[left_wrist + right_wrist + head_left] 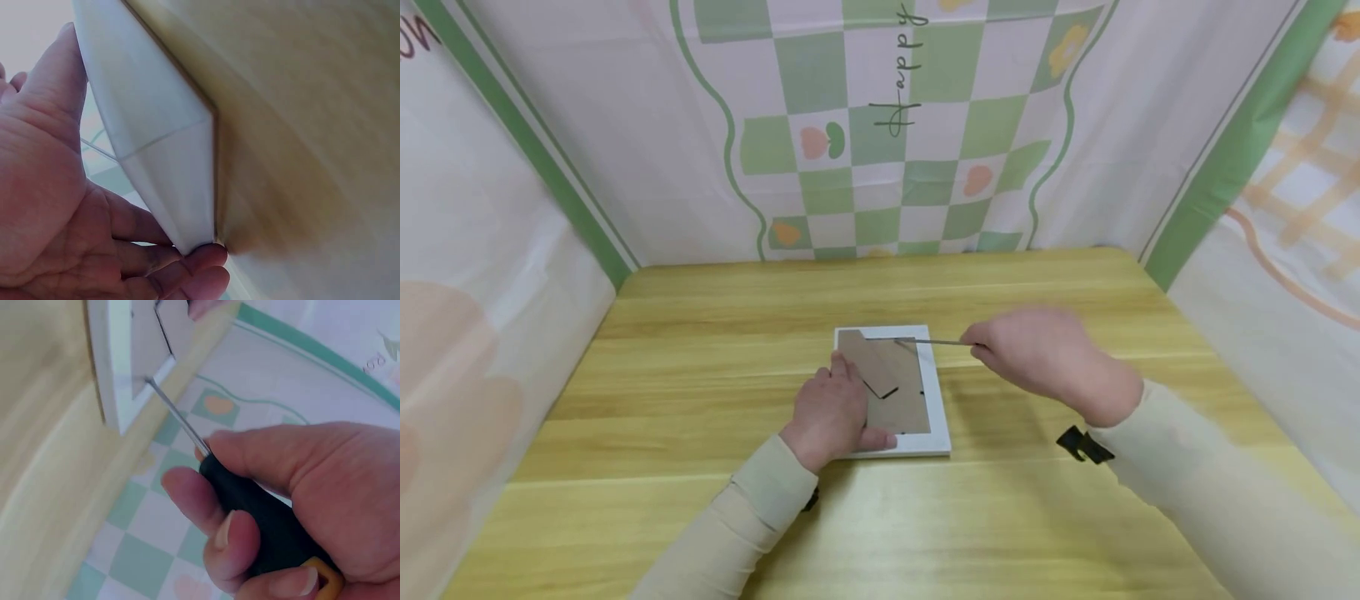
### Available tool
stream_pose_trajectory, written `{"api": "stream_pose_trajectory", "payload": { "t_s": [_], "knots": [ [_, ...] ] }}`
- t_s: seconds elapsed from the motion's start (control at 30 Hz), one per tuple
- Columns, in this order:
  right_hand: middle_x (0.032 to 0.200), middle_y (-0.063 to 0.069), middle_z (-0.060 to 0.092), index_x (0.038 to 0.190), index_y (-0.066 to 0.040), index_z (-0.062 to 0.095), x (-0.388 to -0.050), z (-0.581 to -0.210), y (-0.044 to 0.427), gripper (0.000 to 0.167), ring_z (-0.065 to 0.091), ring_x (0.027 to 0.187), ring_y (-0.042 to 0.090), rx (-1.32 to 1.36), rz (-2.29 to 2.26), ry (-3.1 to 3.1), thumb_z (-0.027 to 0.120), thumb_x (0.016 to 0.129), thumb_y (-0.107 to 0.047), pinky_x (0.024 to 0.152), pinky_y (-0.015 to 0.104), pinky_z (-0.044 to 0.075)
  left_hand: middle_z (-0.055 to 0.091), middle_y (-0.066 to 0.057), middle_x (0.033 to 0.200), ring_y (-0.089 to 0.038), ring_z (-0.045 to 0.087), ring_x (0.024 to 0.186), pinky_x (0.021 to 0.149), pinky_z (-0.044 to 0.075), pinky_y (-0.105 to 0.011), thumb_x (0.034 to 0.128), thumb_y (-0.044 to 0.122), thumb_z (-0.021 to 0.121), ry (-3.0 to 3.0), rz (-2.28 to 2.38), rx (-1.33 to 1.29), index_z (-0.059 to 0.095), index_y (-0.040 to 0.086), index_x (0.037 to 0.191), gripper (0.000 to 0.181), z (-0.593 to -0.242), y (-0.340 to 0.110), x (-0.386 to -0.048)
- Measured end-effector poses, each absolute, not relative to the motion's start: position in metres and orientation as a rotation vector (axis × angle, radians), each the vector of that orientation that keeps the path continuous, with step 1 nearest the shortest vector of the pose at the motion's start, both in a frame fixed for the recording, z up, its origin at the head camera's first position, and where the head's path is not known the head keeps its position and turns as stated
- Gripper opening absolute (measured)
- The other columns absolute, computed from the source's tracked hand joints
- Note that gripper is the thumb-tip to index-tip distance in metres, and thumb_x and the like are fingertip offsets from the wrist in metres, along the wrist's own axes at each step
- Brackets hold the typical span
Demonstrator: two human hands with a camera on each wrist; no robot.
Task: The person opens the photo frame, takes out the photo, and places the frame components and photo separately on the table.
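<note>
A white picture frame (938, 408) lies back side up on the table, its brown backing board (904, 417) and a dark-edged stand flap (863, 354) showing. My left hand (831, 412) holds the frame at its near left corner. The thumb lies on the near rail; in the left wrist view other fingers curl at the frame's white side (162, 144). My right hand (1045, 350) grips a screwdriver (250, 506) by its dark handle with a yellow end. Its metal shaft (181, 419) reaches the far rail, with the tip at the backing board's edge.
The wood-grain table (700, 333) extends around the frame on all sides. A green-and-white checked cloth (880, 183) hangs behind the far edge, and printed cloths (490, 250) hang at both sides. A black strap piece (1084, 446) is by the right sleeve.
</note>
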State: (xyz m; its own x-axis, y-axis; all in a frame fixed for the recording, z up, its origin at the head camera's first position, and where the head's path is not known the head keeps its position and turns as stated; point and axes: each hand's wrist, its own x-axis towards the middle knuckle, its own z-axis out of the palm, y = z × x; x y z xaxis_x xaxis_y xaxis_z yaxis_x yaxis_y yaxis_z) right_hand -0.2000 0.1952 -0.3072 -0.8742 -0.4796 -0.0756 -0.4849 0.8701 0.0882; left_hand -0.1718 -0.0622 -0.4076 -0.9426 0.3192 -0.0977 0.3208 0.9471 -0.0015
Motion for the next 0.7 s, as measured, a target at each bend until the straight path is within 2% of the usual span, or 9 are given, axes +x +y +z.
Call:
{"api": "stream_pose_trajectory", "payload": {
  "t_s": [0.07,0.17,0.3,0.4,0.5,0.7],
  "knots": [
    [0.106,-0.003,0.079,0.126,-0.030,0.075,-0.194,-0.312,0.195,0.028,0.072,0.080,0.015,-0.763,0.156,3.028,0.060,0.104,-0.024,0.048,0.039,0.047,0.045,-0.036,0.154,-0.039,0.066,0.113,0.087,0.059,-0.043,0.0750,0.083,0.072,3.006,-0.025,0.499,0.045,-0.017,0.147,0.126,-0.407,-0.062,-0.172],
    [0.084,-0.002,0.077,0.127,-0.026,0.075,-0.185,-0.319,0.196,0.027,0.066,0.065,0.014,-0.767,0.138,3.083,0.063,0.103,-0.023,0.042,0.036,0.041,0.044,-0.036,0.154,-0.039,0.066,0.115,0.087,0.059,-0.043,0.0753,0.083,0.072,3.004,-0.030,0.501,0.045,-0.017,0.147,0.126,-0.407,-0.063,-0.172],
    [0.062,-0.005,0.058,0.122,-0.025,0.076,-0.176,-0.329,0.198,0.023,0.052,0.050,0.012,-0.821,0.133,3.189,0.070,0.099,-0.023,0.038,0.036,0.037,0.044,-0.036,0.155,-0.039,0.066,0.116,0.087,0.059,-0.042,0.0755,0.083,0.071,2.997,-0.037,0.498,0.045,-0.016,0.148,0.126,-0.407,-0.063,-0.172],
    [0.059,-0.004,0.052,0.118,-0.024,0.077,-0.170,-0.338,0.199,0.023,0.042,0.044,0.011,-0.905,0.149,3.285,0.075,0.095,-0.021,0.035,0.033,0.033,0.044,-0.035,0.155,-0.039,0.065,0.117,0.087,0.059,-0.042,0.0758,0.084,0.070,2.992,-0.050,0.499,0.044,-0.016,0.149,0.126,-0.406,-0.063,-0.172],
    [0.060,-0.001,0.053,0.116,-0.022,0.077,-0.164,-0.347,0.200,0.025,0.037,0.041,0.011,-0.984,0.177,3.357,0.079,0.092,-0.019,0.034,0.031,0.032,0.044,-0.035,0.155,-0.039,0.065,0.118,0.087,0.059,-0.042,0.0759,0.084,0.069,2.987,-0.057,0.499,0.044,-0.015,0.149,0.126,-0.407,-0.062,-0.172],
    [0.065,0.001,0.055,0.118,-0.024,0.076,-0.154,-0.360,0.197,0.026,0.034,0.041,0.010,-0.913,0.231,3.361,0.080,0.092,-0.020,0.034,0.029,0.030,0.044,-0.035,0.155,-0.039,0.065,0.118,0.088,0.059,-0.042,0.0757,0.085,0.069,2.985,-0.053,0.500,0.045,-0.015,0.149,0.126,-0.408,-0.062,-0.172]
  ]
}}
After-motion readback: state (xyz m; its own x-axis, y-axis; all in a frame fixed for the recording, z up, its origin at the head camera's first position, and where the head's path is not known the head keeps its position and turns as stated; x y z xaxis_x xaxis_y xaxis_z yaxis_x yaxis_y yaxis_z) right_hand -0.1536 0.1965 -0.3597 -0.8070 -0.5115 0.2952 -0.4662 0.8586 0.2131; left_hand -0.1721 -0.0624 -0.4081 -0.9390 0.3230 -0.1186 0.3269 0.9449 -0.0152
